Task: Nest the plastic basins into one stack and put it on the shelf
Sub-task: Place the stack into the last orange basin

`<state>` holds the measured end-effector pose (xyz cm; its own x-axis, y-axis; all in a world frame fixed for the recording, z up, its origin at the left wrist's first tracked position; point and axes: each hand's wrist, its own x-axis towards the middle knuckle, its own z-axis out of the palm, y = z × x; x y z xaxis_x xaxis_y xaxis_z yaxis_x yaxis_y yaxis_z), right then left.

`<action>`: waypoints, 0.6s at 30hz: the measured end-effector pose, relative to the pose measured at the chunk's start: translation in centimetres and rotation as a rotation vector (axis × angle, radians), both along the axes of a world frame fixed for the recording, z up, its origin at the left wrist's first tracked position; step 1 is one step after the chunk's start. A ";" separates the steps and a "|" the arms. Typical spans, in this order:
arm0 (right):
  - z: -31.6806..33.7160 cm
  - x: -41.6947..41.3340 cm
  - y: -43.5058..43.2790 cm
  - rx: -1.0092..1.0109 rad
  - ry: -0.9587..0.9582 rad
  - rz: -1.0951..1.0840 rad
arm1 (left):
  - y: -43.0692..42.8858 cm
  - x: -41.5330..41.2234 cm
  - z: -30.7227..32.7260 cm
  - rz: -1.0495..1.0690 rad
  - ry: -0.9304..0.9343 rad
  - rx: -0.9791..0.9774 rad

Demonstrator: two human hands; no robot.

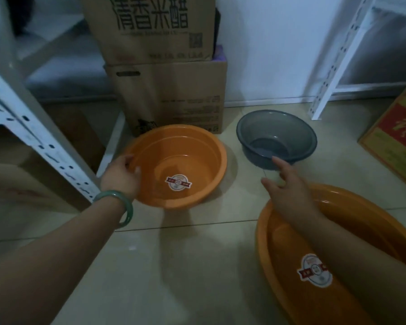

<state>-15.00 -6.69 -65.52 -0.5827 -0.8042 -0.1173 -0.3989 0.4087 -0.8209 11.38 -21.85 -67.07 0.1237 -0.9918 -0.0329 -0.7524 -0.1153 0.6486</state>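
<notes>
While all three basins sit apart on the tiled floor, the job looks to be at its very start — gathering, with nothing nested yet. The left hand has its fingers curled over the near-left rim of the medium orange basin, thumb outside and fingertips inside, so it grips that rim; whether the basin is lifted or resting flat I cannot tell. The right hand is spread open and holds nothing, its forefinger stretched toward the near rim of the grey basin and seemingly just short of it, though touch cannot be ruled out. That forearm passes above the large orange basin, which lies nearest the person at lower right, partly cut by the frame. The grey basin stands farthest off, to the right of the stacked cardboard boxes and just beside the wall. By my reading the sensible order is smallest into largest: take the grey one by its rim, drop it into the medium basin, then seat both in the large one, rims level. The white metal shelf rises at left, close by the left hand — the finished stack would go there.
</notes>
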 end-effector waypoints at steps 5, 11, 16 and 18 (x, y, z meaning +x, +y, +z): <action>-1.7 2.0 -5.1 0.008 -0.174 -0.033 | -2.9 1.7 -1.2 0.024 -0.020 0.008; -3.3 3.5 -8.5 0.058 -0.460 -0.074 | -5.6 1.9 -3.1 0.035 -0.086 0.105; -4.5 4.3 -9.9 0.069 -0.556 -0.104 | -7.0 1.8 -3.9 0.059 -0.136 0.238; -4.5 4.5 -10.2 0.053 -0.608 -0.120 | -7.5 1.8 -4.0 0.065 -0.124 0.276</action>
